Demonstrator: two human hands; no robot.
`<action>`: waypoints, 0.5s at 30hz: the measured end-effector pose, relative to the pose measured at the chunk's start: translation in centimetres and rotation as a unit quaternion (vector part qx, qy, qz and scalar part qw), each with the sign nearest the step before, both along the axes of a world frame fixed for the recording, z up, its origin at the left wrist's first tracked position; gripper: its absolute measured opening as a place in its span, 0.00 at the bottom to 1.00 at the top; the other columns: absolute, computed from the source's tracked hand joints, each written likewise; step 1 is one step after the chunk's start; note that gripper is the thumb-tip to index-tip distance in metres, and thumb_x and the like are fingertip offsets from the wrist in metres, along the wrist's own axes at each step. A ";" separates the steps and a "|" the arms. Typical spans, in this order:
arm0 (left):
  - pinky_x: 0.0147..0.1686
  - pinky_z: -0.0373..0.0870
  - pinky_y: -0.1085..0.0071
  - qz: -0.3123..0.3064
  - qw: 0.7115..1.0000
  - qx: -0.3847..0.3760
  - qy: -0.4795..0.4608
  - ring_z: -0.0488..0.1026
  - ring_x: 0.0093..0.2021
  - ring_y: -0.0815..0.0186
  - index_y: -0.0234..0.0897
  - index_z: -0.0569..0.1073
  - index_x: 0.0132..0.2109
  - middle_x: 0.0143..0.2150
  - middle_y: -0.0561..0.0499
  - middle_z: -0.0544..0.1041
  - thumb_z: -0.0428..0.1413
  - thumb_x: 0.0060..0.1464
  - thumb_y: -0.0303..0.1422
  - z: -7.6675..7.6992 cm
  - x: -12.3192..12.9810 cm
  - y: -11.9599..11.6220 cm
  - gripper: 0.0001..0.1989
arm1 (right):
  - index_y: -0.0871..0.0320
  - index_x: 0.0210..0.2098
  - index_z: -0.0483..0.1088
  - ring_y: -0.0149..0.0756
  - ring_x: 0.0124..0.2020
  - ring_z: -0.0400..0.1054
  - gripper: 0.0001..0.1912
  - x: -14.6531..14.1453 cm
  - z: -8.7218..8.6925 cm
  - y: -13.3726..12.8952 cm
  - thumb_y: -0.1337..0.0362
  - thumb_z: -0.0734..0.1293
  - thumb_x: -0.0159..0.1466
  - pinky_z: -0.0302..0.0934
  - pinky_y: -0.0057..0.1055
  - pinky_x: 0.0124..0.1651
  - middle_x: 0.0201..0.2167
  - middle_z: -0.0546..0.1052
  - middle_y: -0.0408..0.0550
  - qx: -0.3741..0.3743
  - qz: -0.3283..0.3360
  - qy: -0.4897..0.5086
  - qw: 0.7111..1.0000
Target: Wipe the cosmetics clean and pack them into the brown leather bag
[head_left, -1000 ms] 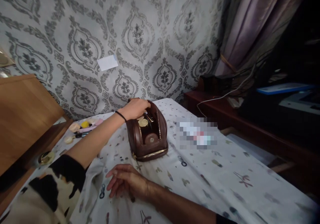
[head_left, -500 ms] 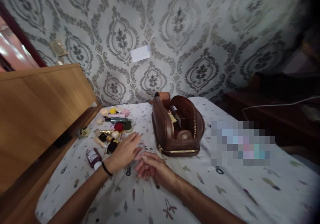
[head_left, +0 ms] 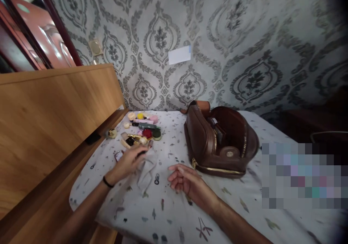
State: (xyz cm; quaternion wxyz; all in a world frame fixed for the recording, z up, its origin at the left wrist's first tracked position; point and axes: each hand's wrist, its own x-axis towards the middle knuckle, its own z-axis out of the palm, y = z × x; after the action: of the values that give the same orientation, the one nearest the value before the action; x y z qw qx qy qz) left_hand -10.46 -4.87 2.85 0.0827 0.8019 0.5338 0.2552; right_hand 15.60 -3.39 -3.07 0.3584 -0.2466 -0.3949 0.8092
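My left hand [head_left: 125, 164], a dark band at its wrist, is at the near side of a cluster of cosmetics. Its fingers are curled over a small black item [head_left: 140, 154]; whether they grip it is blurred. A raised fold in the patterned sheet [head_left: 146, 173] runs beside the fingertips. Partly behind this hand lies a dark purple bottle [head_left: 118, 156]. My right hand [head_left: 187, 182] hovers over the sheet with loosely bent fingers apart, holding nothing. Beyond it stands a brown toiletry bag [head_left: 201, 139], unzipped, with a few items [head_left: 217, 128] inside.
Among the cosmetics are a red round lid [head_left: 147, 133], a dark green round container [head_left: 156, 134], a grey-green tube [head_left: 147, 126] and a gold-handled brush [head_left: 133, 136]. A wooden panel [head_left: 59, 102] borders the left side. Pixelated things [head_left: 304, 178] lie at the right. A patterned wall [head_left: 163, 77] rises behind.
The view has turned left, so everything sits further right. My hands have separated: the left is now curled among the cosmetics, and the right stays open near the bag. A fold has appeared in the sheet.
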 end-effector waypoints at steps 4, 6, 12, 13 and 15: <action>0.56 0.68 0.62 0.173 0.980 0.033 0.093 0.72 0.54 0.60 0.38 0.73 0.50 0.52 0.46 0.77 0.45 0.63 0.32 0.2 -6.2 1.8 0.15 | 0.60 0.39 0.75 0.34 0.27 0.71 0.22 0.0 0.0 -0.1 0.49 0.73 0.54 0.56 0.30 0.30 0.29 0.78 0.50 0.001 -0.004 -0.003 1.000; 0.56 0.68 0.59 0.216 0.969 0.035 0.114 0.72 0.54 0.58 0.37 0.72 0.51 0.53 0.44 0.76 0.45 0.61 0.31 -0.3 -9.1 2.4 0.16 | 0.60 0.39 0.75 0.34 0.27 0.71 0.22 -0.1 0.0 -0.1 0.49 0.73 0.54 0.57 0.31 0.31 0.30 0.78 0.50 -0.003 -0.007 -0.003 1.000; 0.62 0.59 0.53 0.291 0.935 0.027 0.199 0.58 0.66 0.51 0.33 0.64 0.60 0.64 0.37 0.65 0.48 0.52 0.22 -1.0 -15.0 4.0 0.27 | 0.61 0.37 0.75 0.32 0.27 0.71 0.21 -0.5 0.2 -0.2 0.50 0.74 0.54 0.58 0.30 0.33 0.29 0.79 0.50 -0.014 -0.016 -0.029 0.999; 0.62 0.59 0.53 0.290 0.933 0.018 0.213 0.55 0.67 0.50 0.33 0.63 0.61 0.66 0.37 0.63 0.49 0.51 0.21 -0.9 -15.6 4.4 0.29 | 0.61 0.37 0.75 0.32 0.27 0.71 0.21 -0.6 0.3 -0.2 0.50 0.74 0.54 0.57 0.30 0.32 0.29 0.79 0.50 -0.012 -0.014 -0.037 0.999; 0.62 0.58 0.52 0.284 0.929 -0.005 0.237 0.53 0.68 0.49 0.32 0.61 0.62 0.67 0.37 0.60 0.49 0.50 0.22 -0.6 -16.4 5.3 0.30 | 0.61 0.38 0.75 0.32 0.27 0.71 0.22 -0.9 0.7 -0.2 0.49 0.73 0.54 0.57 0.29 0.31 0.29 0.79 0.50 -0.008 -0.007 -0.051 0.999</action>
State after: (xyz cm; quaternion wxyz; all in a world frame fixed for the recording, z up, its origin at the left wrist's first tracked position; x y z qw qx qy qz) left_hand -26.89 0.42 2.29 -0.1181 0.6535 0.7446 0.0677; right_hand 14.66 -3.60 -2.37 0.3416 -0.2933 -0.4043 0.7961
